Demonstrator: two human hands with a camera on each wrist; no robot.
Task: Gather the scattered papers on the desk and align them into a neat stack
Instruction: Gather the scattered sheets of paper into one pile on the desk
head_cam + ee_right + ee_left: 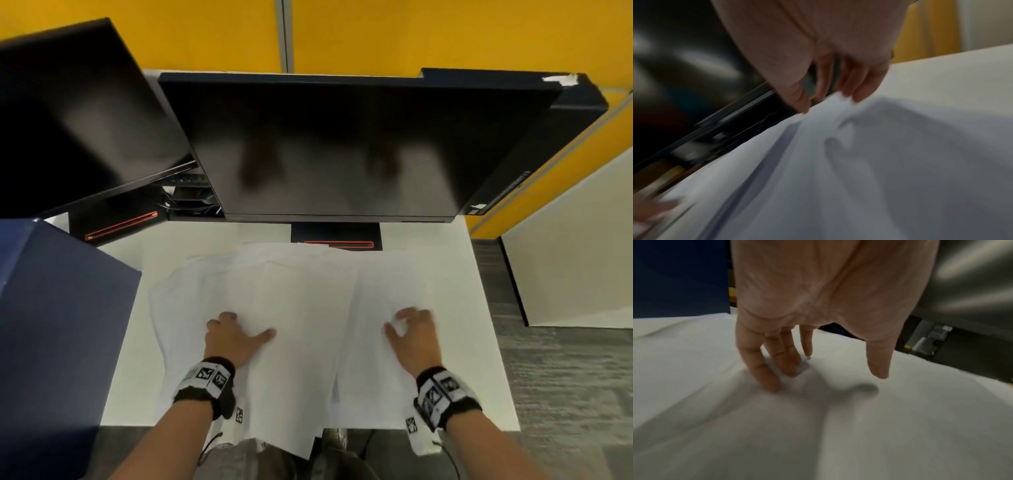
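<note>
Several white papers [301,308] lie spread and overlapping across the white desk [479,342]; one sheet [284,438] hangs over the front edge. My left hand [236,337] rests on the left part of the spread. Its straight fingers [766,369] press down on a sheet while the thumb [879,363] hovers just above it. My right hand [416,334] is over the right-hand sheet [387,284]. Its curved fingertips [859,95] touch or nearly touch the paper and hold nothing; that view is blurred.
Two dark monitors [335,144] [75,113] stand at the back, their stand bases [335,236] close to the far edges of the papers. A dark blue box [61,308] borders the desk on the left. Grey carpet [565,377] lies to the right.
</note>
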